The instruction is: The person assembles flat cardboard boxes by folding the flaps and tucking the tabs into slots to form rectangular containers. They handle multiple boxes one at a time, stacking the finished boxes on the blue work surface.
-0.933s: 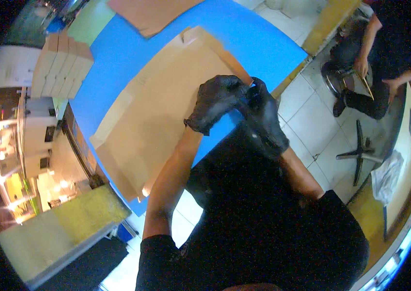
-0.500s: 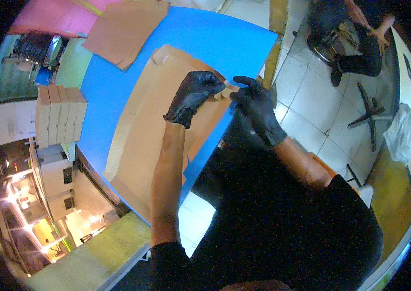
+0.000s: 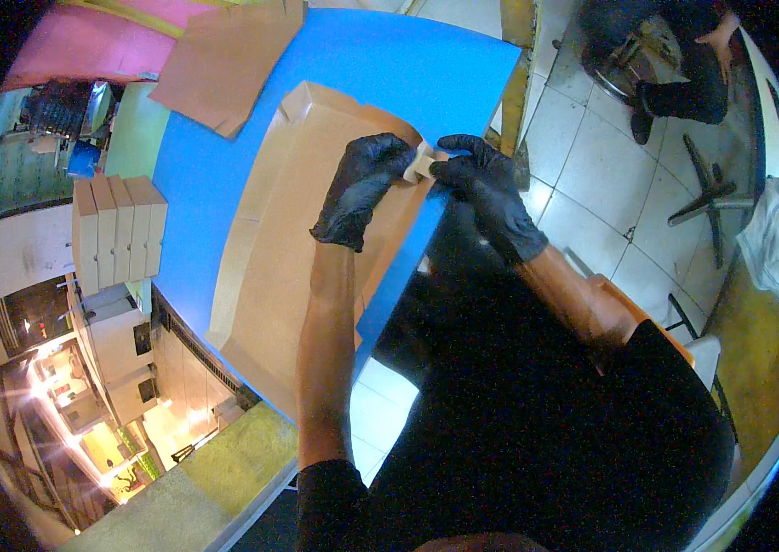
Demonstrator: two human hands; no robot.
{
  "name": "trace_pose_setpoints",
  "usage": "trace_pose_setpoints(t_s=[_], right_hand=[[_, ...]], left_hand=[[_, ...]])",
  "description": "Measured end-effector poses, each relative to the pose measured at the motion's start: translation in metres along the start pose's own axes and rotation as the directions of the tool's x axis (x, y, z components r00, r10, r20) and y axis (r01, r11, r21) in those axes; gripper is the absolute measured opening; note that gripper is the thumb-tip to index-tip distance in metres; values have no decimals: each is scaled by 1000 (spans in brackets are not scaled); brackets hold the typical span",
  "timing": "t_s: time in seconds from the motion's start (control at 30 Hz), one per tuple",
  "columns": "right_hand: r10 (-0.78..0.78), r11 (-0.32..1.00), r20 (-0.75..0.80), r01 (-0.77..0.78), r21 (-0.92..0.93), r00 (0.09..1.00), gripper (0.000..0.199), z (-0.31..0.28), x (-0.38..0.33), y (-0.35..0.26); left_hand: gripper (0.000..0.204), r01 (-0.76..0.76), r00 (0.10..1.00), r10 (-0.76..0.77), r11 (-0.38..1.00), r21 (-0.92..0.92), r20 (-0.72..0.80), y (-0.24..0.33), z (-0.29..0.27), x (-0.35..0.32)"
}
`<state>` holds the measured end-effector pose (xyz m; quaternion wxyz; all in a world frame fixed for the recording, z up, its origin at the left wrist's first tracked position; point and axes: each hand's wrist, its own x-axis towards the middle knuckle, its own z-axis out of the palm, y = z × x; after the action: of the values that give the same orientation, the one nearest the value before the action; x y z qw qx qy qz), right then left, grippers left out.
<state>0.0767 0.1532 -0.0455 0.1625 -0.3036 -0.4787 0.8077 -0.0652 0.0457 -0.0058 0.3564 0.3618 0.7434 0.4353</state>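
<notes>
- The left hand (image 3: 360,189), in a black glove, and the right hand (image 3: 489,189), gloved the same, meet above the near edge of a blue table (image 3: 389,74).
- Between their fingertips sits a small pale cream-coloured piece (image 3: 421,163), perhaps tape or a label; both hands are pinched shut on it, the left from its left side and the right from its right.
- The piece is too small to tell its long axis or which way it points.
- Beneath the hands lies a large flat brown cardboard sheet (image 3: 297,239), its long axis running from the table's far side down toward the near left corner.
- A second flat brown cardboard piece (image 3: 224,60) lies at the far end, apart from the first.
- A row of folded brown cardboard boxes (image 3: 118,235) stands to the left of the table.
- Another person sits on a stool (image 3: 633,55) at the upper right.
</notes>
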Motion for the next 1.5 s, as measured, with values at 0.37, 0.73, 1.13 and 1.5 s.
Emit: trace_pose_setpoints(t_s=[0.37,0.73,1.13,1.5], right_hand=[[78,950,195,-13,-313,978,42,-8,7,-38],[-60,932,161,114,-345,985,40,-30,36,-53],[-9,240,748,728,-643,664,35,29,47,-44],[305,728,725,340,-595,617,32,79,-36,-7]], left_hand=[[12,30,993,-40,996,-82,-116,-6,13,-3],[28,-83,960,222,805,587,-169,4,22,-44],[26,-120,986,167,717,686,-2,2,38,-205],[11,382,753,19,801,462,-657,-7,94,-177]])
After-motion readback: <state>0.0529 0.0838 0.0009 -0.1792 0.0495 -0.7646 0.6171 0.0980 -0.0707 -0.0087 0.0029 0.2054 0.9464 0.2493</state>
